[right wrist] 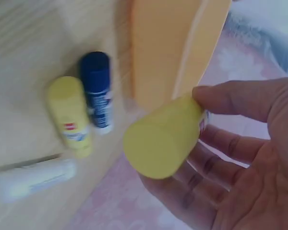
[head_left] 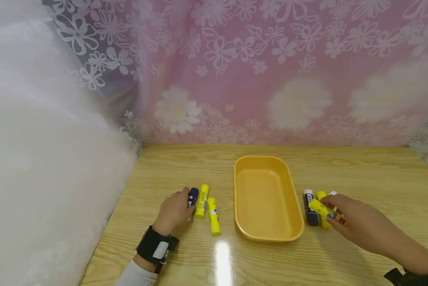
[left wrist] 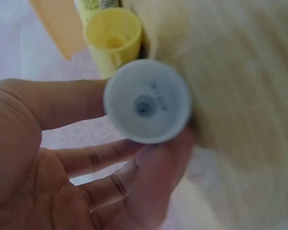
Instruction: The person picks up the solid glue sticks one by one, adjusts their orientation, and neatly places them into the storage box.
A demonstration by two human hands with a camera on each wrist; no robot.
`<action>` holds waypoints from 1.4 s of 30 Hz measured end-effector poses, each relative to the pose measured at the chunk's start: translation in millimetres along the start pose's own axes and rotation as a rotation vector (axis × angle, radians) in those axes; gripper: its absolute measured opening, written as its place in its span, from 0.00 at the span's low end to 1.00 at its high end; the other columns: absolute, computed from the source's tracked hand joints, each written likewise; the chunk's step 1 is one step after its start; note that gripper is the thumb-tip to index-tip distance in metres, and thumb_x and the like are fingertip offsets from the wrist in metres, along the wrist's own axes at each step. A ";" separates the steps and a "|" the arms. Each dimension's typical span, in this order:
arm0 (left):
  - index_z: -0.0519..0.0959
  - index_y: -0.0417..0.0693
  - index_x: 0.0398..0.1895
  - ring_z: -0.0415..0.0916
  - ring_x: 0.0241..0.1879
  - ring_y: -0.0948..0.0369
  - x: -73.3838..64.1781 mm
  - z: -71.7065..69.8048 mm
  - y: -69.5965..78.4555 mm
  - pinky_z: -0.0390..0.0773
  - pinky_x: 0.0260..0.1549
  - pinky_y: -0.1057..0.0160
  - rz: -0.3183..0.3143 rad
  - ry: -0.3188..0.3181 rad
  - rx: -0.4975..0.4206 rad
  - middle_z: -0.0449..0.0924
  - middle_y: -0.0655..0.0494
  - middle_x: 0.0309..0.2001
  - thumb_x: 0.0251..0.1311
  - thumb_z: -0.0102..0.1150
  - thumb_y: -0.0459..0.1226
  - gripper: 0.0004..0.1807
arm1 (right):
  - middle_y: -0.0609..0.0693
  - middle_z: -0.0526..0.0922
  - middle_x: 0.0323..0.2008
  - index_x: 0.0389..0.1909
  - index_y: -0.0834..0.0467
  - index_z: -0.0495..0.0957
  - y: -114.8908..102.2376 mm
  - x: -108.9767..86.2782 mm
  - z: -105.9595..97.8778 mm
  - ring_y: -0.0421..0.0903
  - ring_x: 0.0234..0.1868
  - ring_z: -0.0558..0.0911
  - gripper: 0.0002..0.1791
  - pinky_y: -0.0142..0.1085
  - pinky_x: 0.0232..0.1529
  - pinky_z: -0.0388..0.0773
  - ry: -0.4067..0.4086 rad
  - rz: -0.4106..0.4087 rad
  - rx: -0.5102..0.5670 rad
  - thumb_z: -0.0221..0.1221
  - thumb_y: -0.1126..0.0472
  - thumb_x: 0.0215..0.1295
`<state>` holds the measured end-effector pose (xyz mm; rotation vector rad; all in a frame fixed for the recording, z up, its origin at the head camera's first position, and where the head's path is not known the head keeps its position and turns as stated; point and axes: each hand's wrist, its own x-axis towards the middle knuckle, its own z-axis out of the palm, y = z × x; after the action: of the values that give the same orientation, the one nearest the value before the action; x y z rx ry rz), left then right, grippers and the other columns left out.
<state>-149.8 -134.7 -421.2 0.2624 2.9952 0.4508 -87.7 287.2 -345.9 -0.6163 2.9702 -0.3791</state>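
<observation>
My left hand (head_left: 172,212) grips a dark blue glue stick (head_left: 193,196) at the table's left side. In the left wrist view its white base (left wrist: 149,103) shows between thumb and fingers. Two yellow glue sticks, one (head_left: 202,201) close beside it and another (head_left: 214,217) nearer the tray, lie to its right. On the other side, my right hand (head_left: 364,224) holds a yellow glue stick (right wrist: 163,139) above the table, tilted, between thumb and fingers. Below it lie a dark blue glue stick (right wrist: 96,91), a yellow one (right wrist: 69,115) and a white one (right wrist: 36,178).
An orange-yellow plastic tray (head_left: 238,198) stands between the two groups, with nothing in it. The wooden table (head_left: 185,163) ends at a pink flowered curtain (head_left: 235,91) behind. White sheeting (head_left: 56,159) hangs along the left edge.
</observation>
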 end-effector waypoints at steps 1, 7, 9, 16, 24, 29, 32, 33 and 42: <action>0.69 0.37 0.52 0.75 0.31 0.55 -0.4 -2.1 0.0 0.80 0.26 0.54 -0.004 -0.008 0.011 0.80 0.43 0.37 0.50 0.62 0.42 0.28 | 0.53 0.80 0.40 0.48 0.59 0.73 -2.6 4.8 -3.7 0.38 0.29 0.75 0.23 0.35 0.23 0.78 -0.013 -0.032 0.019 0.64 0.59 0.49; 0.70 0.40 0.53 0.75 0.28 0.55 -2.9 -7.5 -1.7 0.79 0.22 0.55 -0.031 -0.037 0.041 0.81 0.44 0.35 0.47 0.64 0.43 0.30 | 0.42 0.78 0.38 0.47 0.50 0.72 -20.4 37.7 -21.2 0.34 0.32 0.73 0.18 0.33 0.26 0.78 -0.214 -0.213 0.151 0.61 0.54 0.55; 0.70 0.40 0.53 0.75 0.28 0.56 -3.3 -7.4 -2.9 0.79 0.22 0.55 -0.037 -0.036 0.039 0.82 0.44 0.35 0.47 0.64 0.43 0.30 | 0.41 0.77 0.38 0.46 0.48 0.72 -27.1 50.2 -23.7 0.35 0.34 0.73 0.15 0.35 0.29 0.78 -0.305 -0.266 0.205 0.59 0.54 0.57; 0.70 0.41 0.53 0.74 0.28 0.56 -3.4 -5.4 -4.5 0.79 0.23 0.55 -0.057 -0.040 0.032 0.81 0.45 0.35 0.47 0.64 0.43 0.30 | 0.40 0.76 0.34 0.40 0.45 0.70 -58.8 88.9 -16.8 0.38 0.33 0.73 0.12 0.37 0.35 0.77 -0.577 -0.292 0.243 0.59 0.59 0.56; 0.71 0.40 0.52 0.74 0.27 0.56 -2.5 -1.5 -1.0 0.79 0.23 0.55 -0.043 -0.030 0.016 0.81 0.45 0.34 0.47 0.64 0.43 0.28 | 0.42 0.73 0.31 0.34 0.47 0.68 -90.1 106.7 16.0 0.37 0.24 0.68 0.15 0.30 0.29 0.71 -0.717 -0.288 0.171 0.61 0.65 0.50; 0.71 0.39 0.51 0.75 0.28 0.55 -2.2 0.4 -1.0 0.80 0.23 0.55 -0.031 -0.018 0.003 0.81 0.44 0.34 0.47 0.64 0.43 0.28 | 0.43 0.70 0.25 0.31 0.49 0.67 -97.5 110.0 35.3 0.37 0.24 0.67 0.16 0.29 0.27 0.68 -0.772 -0.290 0.139 0.62 0.68 0.46; 0.71 0.39 0.50 0.75 0.27 0.54 -1.9 -0.3 -2.0 0.80 0.23 0.55 -0.040 -0.014 -0.004 0.81 0.44 0.34 0.47 0.64 0.42 0.27 | 0.42 0.70 0.23 0.30 0.50 0.67 -101.3 113.0 39.9 0.37 0.23 0.68 0.17 0.29 0.27 0.69 -0.790 -0.292 0.124 0.62 0.70 0.45; 0.71 0.39 0.50 0.75 0.27 0.55 -1.9 -0.8 -2.5 0.80 0.23 0.55 -0.046 -0.014 -0.005 0.81 0.44 0.34 0.47 0.64 0.42 0.27 | 0.42 0.70 0.22 0.30 0.50 0.67 -102.9 114.4 40.3 0.37 0.23 0.69 0.17 0.29 0.26 0.70 -0.797 -0.285 0.121 0.62 0.70 0.45; 0.71 0.38 0.50 0.76 0.28 0.54 -2.2 -6.7 -5.3 0.80 0.23 0.54 -0.034 -0.011 -0.004 0.81 0.44 0.34 0.47 0.64 0.42 0.27 | 0.43 0.71 0.22 0.29 0.51 0.69 -114.3 121.8 42.2 0.39 0.14 0.69 0.15 0.26 0.14 0.68 -0.834 -0.205 0.097 0.64 0.68 0.46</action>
<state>-149.3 -142.0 -416.2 0.2132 2.9824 0.4507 -150.1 127.4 -361.2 -0.8178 2.0941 -0.2018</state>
